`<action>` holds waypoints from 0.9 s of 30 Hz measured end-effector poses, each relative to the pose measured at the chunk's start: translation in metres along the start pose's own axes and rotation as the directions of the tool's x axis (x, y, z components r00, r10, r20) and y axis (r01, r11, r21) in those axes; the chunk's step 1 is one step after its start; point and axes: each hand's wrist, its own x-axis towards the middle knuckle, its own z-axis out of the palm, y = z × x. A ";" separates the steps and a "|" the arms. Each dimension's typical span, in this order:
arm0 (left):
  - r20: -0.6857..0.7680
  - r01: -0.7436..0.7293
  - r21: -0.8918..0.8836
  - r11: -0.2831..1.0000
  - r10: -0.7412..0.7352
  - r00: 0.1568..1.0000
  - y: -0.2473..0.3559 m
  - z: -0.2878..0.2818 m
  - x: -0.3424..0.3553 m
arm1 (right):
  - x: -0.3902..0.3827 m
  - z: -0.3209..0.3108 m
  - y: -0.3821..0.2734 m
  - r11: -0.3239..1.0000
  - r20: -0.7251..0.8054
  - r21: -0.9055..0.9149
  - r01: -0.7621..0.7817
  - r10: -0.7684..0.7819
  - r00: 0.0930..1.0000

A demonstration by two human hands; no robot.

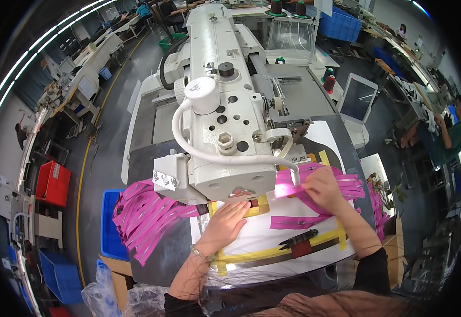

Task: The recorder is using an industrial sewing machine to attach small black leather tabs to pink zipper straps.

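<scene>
My left hand [224, 228] lies with its fingers stretched forward onto a yellow-edged opening [259, 207] below the head of a white industrial sewing machine [230, 177]. A small dark red patch shows by its fingertips. My right hand [322, 191] is closed in a pinch on a magenta zipper [310, 205], beside a bright lamp spot at the machine's right. More magenta zippers [350, 186] lie loose around that hand, and one stretches across the white sheet [257, 232]. A black pointed tool [299, 239] rests on a dark red pad in front.
A heap of magenta zippers [148, 214] spills over the table's left side, above a blue bin [111, 232]. Clear plastic bags [101, 288] and a cardboard box [120, 285] stand below. A tilted screen [358, 98] is at right. Another person [449, 137] sits far right.
</scene>
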 end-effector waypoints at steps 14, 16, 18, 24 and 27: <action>0.014 0.014 -0.004 1.000 -0.014 1.000 0.008 -0.002 0.002 | 0.008 0.051 -0.015 0.943 0.311 -0.045 0.330 -0.301 0.901; 0.006 0.012 -0.009 1.000 -0.012 1.000 0.006 -0.001 0.001 | 0.011 0.050 -0.016 0.943 0.312 -0.032 0.331 -0.305 0.900; 0.009 0.012 -0.021 1.000 -0.012 1.000 0.005 0.000 0.001 | 0.013 0.049 -0.020 0.944 0.312 -0.035 0.328 -0.301 0.901; 0.015 0.016 -0.013 1.000 -0.016 1.000 0.006 -0.002 0.002 | 0.011 0.049 -0.031 0.945 0.342 -0.080 0.316 -0.272 0.900; 0.013 -0.019 -0.005 1.000 0.019 1.000 0.010 -0.005 0.005 | 0.009 0.050 -0.033 0.945 0.327 -0.102 0.310 -0.262 0.908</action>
